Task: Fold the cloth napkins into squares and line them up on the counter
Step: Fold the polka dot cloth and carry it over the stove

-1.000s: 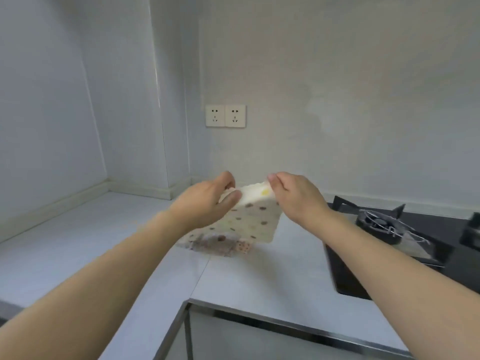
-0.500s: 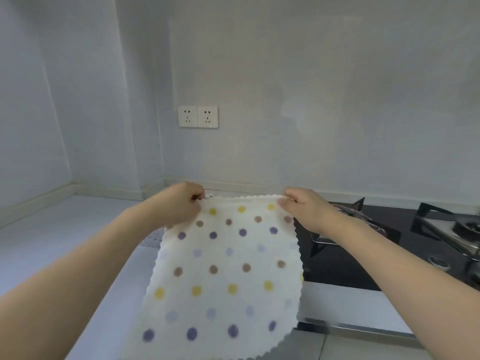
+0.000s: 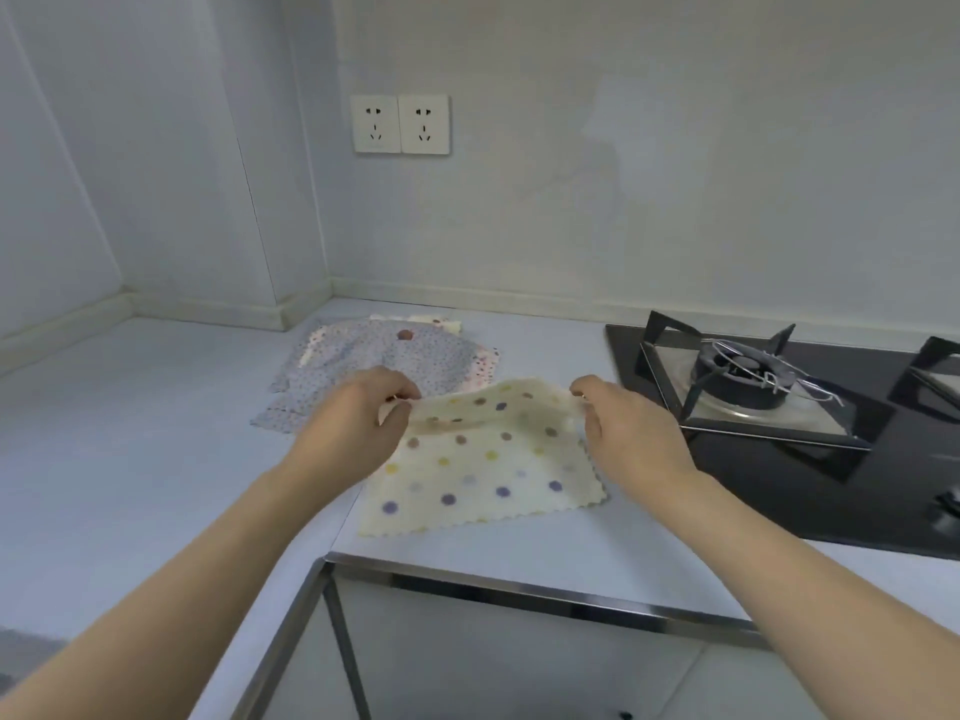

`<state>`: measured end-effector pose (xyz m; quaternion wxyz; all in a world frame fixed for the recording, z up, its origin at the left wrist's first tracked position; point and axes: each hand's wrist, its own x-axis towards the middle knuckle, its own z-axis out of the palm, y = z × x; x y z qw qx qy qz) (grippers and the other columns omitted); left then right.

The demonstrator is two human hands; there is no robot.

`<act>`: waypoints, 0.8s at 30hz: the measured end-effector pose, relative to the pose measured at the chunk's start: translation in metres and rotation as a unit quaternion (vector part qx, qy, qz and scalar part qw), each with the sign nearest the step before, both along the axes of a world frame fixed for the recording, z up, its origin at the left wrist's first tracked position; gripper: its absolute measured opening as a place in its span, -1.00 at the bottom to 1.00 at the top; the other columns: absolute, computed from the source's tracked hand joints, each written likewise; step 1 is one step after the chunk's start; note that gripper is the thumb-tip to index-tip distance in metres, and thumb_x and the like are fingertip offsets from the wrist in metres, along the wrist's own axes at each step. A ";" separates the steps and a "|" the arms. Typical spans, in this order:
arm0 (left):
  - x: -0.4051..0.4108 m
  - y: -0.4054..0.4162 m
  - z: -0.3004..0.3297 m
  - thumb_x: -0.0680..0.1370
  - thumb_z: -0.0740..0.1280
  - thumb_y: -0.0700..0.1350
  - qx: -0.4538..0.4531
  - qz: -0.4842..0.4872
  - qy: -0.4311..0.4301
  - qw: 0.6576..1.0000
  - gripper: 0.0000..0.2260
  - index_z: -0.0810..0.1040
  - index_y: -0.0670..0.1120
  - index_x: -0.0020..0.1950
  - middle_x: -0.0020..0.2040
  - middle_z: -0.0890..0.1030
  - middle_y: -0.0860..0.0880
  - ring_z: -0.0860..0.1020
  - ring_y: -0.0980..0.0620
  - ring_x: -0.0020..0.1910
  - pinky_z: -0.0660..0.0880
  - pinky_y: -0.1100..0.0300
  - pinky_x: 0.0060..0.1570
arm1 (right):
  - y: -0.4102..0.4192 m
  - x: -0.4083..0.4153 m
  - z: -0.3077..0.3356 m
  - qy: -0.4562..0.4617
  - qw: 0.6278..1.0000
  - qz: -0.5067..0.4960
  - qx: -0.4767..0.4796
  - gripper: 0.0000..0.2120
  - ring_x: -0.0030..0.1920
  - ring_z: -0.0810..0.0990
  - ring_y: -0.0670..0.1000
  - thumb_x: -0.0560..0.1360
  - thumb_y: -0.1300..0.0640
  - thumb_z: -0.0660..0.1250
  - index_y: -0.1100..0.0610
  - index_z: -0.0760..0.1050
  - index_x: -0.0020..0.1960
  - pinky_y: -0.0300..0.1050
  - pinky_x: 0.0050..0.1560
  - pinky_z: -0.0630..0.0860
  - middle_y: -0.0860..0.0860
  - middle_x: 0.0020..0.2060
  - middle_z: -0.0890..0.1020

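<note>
**Polka-dot napkin held at its far corners, near edge on the counter**

Your left hand (image 3: 353, 433) sits just left of frame centre, fingers closed in a pinch on the far-left corner of the polka-dot napkin (image 3: 483, 470). Your right hand (image 3: 628, 433), right of centre, is closed the same way on the far-right corner. Between the two hands the far edge of the cloth is raised and sags slightly; the near part lies flat on the counter (image 3: 130, 459), its scalloped near edge running slightly askew to the counter's metal-trimmed front edge in the lower middle of the frame.

The napkin is cream with dots in purple, yellow and brown (the colours read faintly in this light). No fold is visible in it: it shows as a single open layer.

Behind your left hand, toward the upper middle of the frame, a pile of other napkins (image 3: 384, 366) lies unfolded and overlapping on the counter, the topmost a grey small-print cloth with paler ones showing at its edges. How many are in the pile cannot be told.

At the right of the frame the gas hob (image 3: 779, 407) is set into the counter, just beside the held napkin's right edge. A double wall socket (image 3: 400, 124) is mounted on the wall in the upper middle.
</note>
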<state>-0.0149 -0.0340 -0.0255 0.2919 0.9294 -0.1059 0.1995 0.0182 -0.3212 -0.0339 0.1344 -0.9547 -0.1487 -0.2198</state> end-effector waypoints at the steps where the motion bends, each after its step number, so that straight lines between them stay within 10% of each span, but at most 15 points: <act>1: -0.013 0.000 -0.011 0.58 0.28 -0.22 -0.007 -0.006 -0.002 1.000 -0.85 0.60 -0.04 0.05 -0.02 0.57 0.11 0.48 0.14 0.01 0.36 0.33 -0.04 | 0.000 -0.012 -0.009 0.016 1.000 -0.005 -0.026 -0.71 0.01 0.55 0.14 0.55 0.27 0.14 0.06 0.44 0.21 -0.01 -0.13 0.48 0.01 0.07 0.60; 20: -0.044 0.002 -0.061 0.54 0.11 0.05 0.212 -0.126 -0.075 0.966 -0.76 0.52 0.00 -0.12 -0.18 0.50 0.11 0.42 0.03 -0.21 0.40 0.11 -0.18 | -0.004 -0.046 -0.054 0.094 0.993 0.043 0.053 -0.67 0.25 0.31 0.00 0.42 0.17 0.26 -0.01 0.48 0.17 -0.12 0.28 0.25 -0.12 0.21 0.44; 24: -0.051 -0.003 -0.052 0.63 0.11 -0.11 0.102 -0.074 -0.052 0.991 -0.84 0.40 -0.07 -0.11 -0.27 0.46 0.03 0.40 -0.04 -0.29 0.37 0.01 -0.26 | -0.004 -0.046 -0.052 0.133 0.989 0.057 0.040 -0.77 0.21 0.34 -0.10 0.47 -0.02 0.31 -0.12 0.48 0.13 -0.12 0.22 0.23 -0.23 0.11 0.47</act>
